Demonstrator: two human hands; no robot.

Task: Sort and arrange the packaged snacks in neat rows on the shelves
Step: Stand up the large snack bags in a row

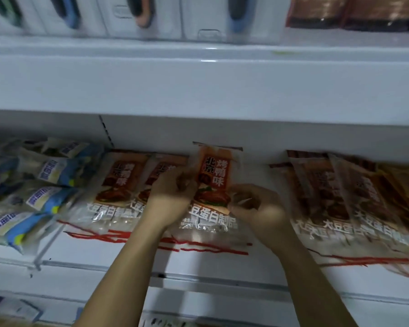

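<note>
Head view: both hands, left hand [172, 192] and right hand [257, 206], pinch the side edges of the light, crinkly, slippery clear-plastic orange-labelled snack packet [211, 182].

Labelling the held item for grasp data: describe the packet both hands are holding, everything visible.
The held packet is a clear, glossy plastic pouch with a red-orange label bearing Chinese characters, a picture of roasted meat on greens, and white characters lower down. It stands tilted back, its top edge near the shelf's rear wall. The left hand grips its left edge, the right hand its right edge. Its bottom overlaps matching packets lying on the shelf.
</note>
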